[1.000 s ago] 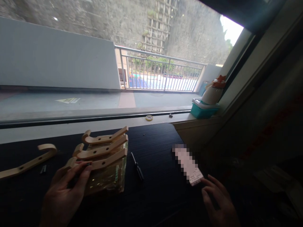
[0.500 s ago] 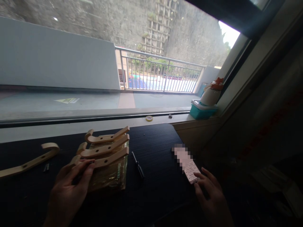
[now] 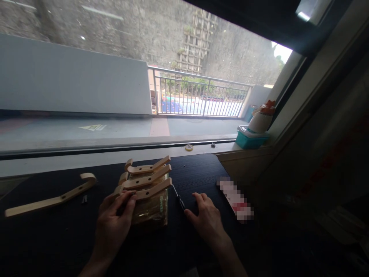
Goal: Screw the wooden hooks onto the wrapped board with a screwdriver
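Three curved wooden hooks (image 3: 147,179) lie side by side on a clear plastic packet (image 3: 151,207) on the dark table (image 3: 198,169). My left hand (image 3: 113,223) rests at the near end of the closest hook, thumb and fingertips pinched around a small dark piece there. My right hand (image 3: 206,219) lies on the table with fingers spread, its thumb next to the handle of a small black screwdriver (image 3: 178,197). A fourth, longer wooden hook (image 3: 52,196) lies apart to the left, with a small screw (image 3: 84,199) beside it.
A pale paper slip (image 3: 235,198) lies at the right of the table. On the window sill behind are a round yellow tape (image 3: 189,147), a small dark part (image 3: 213,145) and a teal box with a white figurine (image 3: 255,129). The table's right edge drops into shadow.
My right hand has left the paper slip and moved left to the screwdriver. The view has shifted, so everything sits further right. My left hand stays at the nearest hook.
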`<state>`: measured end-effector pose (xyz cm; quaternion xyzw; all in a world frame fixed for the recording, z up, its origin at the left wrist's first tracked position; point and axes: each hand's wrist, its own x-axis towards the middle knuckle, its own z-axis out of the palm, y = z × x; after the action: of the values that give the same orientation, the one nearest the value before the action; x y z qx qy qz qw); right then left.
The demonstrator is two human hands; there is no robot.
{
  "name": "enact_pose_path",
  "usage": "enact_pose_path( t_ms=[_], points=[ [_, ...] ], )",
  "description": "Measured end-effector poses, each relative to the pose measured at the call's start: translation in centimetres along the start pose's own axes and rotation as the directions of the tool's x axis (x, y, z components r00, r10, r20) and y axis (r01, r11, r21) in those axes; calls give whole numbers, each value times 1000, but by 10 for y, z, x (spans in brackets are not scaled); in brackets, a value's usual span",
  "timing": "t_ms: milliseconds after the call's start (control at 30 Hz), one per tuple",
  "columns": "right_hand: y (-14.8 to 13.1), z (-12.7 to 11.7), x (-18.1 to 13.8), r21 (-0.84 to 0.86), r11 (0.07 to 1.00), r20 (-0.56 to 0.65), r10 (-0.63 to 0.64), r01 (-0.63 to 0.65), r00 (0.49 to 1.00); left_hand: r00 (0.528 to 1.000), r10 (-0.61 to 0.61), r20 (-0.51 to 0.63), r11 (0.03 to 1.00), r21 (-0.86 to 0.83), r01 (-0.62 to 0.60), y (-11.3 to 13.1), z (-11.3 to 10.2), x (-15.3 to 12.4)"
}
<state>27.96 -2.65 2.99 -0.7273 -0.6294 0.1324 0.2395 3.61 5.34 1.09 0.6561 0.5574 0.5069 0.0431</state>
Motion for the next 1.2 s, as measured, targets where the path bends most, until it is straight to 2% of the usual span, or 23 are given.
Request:
enact_pose_path(
  t_ms=[200, 367, 500, 600, 700, 767, 833, 867, 967, 1067, 1200],
  points=[
    [-17, 6, 1, -42, 998, -7, 51, -51, 999, 999, 35, -3, 999, -33, -36, -4, 2, -1],
    [-31, 19, 9, -134, 991, -1, 10, -10, 1000, 1000, 27, -10, 999, -39, -27, -6, 4, -2],
    [-31, 27, 14, -146, 989, -27, 21, -24, 999, 998, 62, -14, 996, -63, -63, -6, 3, -2],
    [-21, 18, 14, -117, 993, -71, 18, -27, 997, 999, 53, -14, 996, -76, -54, -7, 2, -3],
    [-17, -4, 11, -72, 997, -150, 14, -25, 989, 999, 35, 8, 996, -81, -34, -7, 1, -4],
    [-24, -22, 10, -34, 999, -240, 6, -15, 971, 999, 32, 19, 996, -85, -30, -7, 1, -5],
    [-42, -37, 9, 93, 988, -377, -77, 120, 923, 999, 26, 22, 995, -95, -24, -6, 0, -5],
    [-54, -42, 9, 129, 972, -385, -134, 197, 913, 999, 23, 23, 995, -101, -20, -6, 0, -5],
    [-89, -49, 15, 204, 908, -309, -296, 367, 904, 1000, 9, 14, 994, -112, -8, -5, 0, -5],
    [-114, -48, 24, 220, 885, -253, -354, 410, 900, 1000, 3, 4, 991, -136, -3, -3, -1, -8],
    [-130, -46, 40, 131, 902, -184, -386, 411, 904, 1000, -14, 17, 983, -183, 17, -1, -3, -11]
  ],
)
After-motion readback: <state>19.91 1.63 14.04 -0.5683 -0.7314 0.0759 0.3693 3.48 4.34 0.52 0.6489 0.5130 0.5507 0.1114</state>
